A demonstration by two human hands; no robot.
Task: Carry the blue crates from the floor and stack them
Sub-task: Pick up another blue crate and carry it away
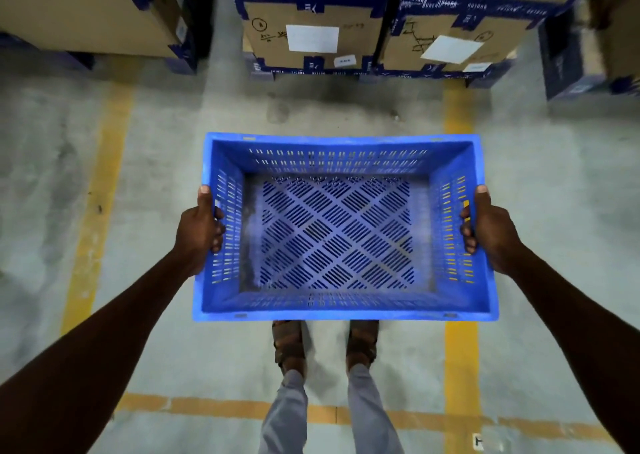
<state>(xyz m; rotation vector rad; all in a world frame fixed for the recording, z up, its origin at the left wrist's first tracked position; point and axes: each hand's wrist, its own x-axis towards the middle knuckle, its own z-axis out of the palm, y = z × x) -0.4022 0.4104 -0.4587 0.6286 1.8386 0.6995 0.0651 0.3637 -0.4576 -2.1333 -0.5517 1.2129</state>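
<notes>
My left hand (199,231) and right hand (491,228) grip empty crate (341,228) by side handles; stiff, probably light

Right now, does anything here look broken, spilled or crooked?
Nothing stands out. The blue crate is empty, level and looks intact, the left hand and right hand gripping its short sides. The cardboard boxes behind look squarely stacked.
</notes>
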